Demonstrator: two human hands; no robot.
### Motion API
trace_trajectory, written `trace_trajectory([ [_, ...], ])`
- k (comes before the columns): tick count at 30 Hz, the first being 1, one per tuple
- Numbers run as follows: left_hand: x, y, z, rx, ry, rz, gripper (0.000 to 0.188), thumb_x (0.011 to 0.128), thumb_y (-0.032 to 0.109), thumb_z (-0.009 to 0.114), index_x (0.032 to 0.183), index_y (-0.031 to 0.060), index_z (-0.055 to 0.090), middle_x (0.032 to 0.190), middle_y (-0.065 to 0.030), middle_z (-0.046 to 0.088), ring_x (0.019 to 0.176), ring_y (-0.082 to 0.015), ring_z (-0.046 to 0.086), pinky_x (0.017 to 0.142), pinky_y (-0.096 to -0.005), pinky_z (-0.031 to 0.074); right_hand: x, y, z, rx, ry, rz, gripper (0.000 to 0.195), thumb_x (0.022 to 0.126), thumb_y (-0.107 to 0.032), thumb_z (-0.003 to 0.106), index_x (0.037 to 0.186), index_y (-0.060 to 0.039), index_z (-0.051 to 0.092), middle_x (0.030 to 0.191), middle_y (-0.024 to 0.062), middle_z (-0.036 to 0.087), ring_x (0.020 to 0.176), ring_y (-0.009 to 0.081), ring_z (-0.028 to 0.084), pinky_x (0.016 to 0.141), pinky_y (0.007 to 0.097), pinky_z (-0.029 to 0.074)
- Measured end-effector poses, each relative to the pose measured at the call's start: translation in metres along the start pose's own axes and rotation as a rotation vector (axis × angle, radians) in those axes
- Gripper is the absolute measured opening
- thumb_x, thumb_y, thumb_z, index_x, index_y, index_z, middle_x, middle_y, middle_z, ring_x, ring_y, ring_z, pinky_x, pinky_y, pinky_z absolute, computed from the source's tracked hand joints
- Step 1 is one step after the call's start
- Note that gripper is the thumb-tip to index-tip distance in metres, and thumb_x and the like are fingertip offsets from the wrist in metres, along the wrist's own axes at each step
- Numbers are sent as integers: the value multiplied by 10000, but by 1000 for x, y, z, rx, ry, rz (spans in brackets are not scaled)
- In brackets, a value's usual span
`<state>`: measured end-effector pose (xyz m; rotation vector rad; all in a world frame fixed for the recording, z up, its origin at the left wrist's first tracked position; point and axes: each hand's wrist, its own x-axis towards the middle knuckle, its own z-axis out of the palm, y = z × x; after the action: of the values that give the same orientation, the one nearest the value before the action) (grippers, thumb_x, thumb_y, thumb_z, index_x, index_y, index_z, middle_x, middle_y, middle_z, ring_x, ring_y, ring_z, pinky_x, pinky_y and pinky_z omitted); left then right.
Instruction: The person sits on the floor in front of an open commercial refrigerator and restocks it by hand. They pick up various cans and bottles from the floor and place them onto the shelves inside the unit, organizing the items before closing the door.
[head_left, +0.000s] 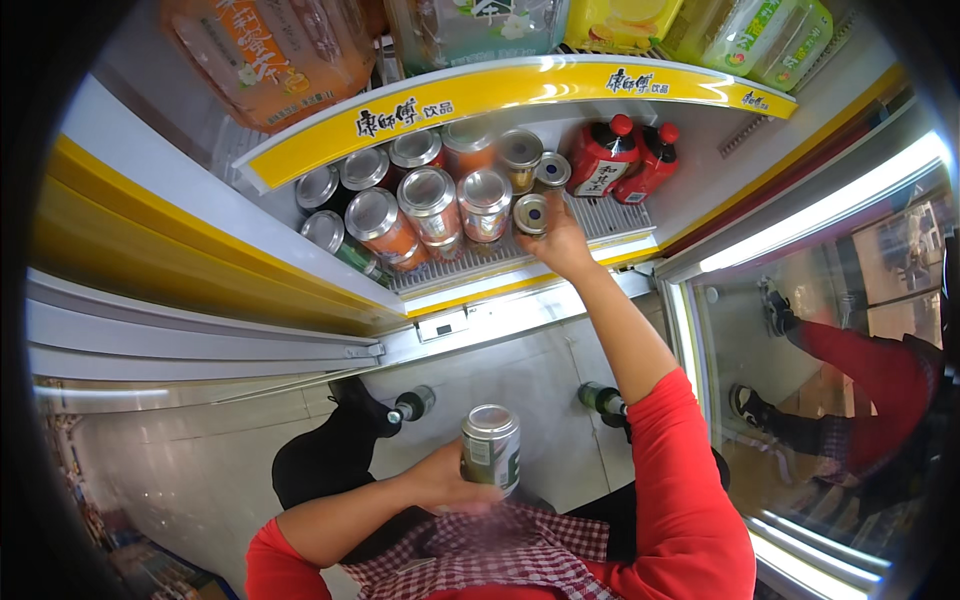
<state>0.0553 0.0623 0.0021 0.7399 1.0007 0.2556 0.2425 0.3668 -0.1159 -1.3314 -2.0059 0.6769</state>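
Note:
My left hand (442, 480) is wrapped around a green and silver drink can (491, 454), upright in front of my checked apron (480, 551). Inside the open drinks fridge, my right hand (559, 241) has its fingers around a small can (531, 214) at the front of the lower shelf (465, 266). Behind that can stands a similar small can (553, 169), with a gold can (520, 154) at its left. Orange-printed cans (427, 199) fill the shelf's middle, and a green can (330, 234) stands at the left front. Two red-capped bottles (604, 161) are to the right.
The upper shelf's yellow front strip (517, 97), bearing writing, overhangs the cans. Large tea bottles (277, 60) stand above it. At right is a glass door (795, 375) with reflections. Two green glass bottles, one left (416, 401) and one right (596, 396), are on the tiled floor (517, 375).

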Motion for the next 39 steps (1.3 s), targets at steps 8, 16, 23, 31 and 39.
trace_trajectory([
  [8,-3,-2,-4,23,-58,10,692,754,146,781,1318,57,392,1077,-103,607,811,-180,651,702,-320,576,-1,3,7,-134,29,-60,893,669,-188,787,1384,-26,277,1326,287,421,1185,440,468,983,435,432],
  [16,-1,-6,-4,-28,-34,12,605,746,146,789,1247,42,467,1040,-93,621,864,-158,630,715,-308,555,68,5,-46,-441,-89,-39,672,784,-279,695,1313,-11,379,1315,209,469,1077,376,586,880,447,507],
  [23,2,-14,-10,-72,-61,-28,640,753,130,781,1285,44,437,1063,-96,619,872,-168,640,719,-319,567,84,8,-45,-561,-244,-66,676,766,-316,703,1286,-9,400,1270,200,494,1015,369,615,817,447,532],
  [31,-4,-7,-4,-57,-46,70,506,745,165,798,1152,20,535,954,-62,640,822,-118,603,718,-261,514,22,-18,-78,-506,33,-148,738,696,-234,741,1339,-78,415,1179,170,577,1016,349,611,795,440,533],
  [39,-8,10,0,-96,-64,-37,502,741,163,797,1147,23,538,945,-61,646,816,-116,612,720,-268,521,9,-69,-74,-292,55,-341,681,689,-198,735,1280,9,466,1116,223,575,1008,368,569,855,421,489],
])
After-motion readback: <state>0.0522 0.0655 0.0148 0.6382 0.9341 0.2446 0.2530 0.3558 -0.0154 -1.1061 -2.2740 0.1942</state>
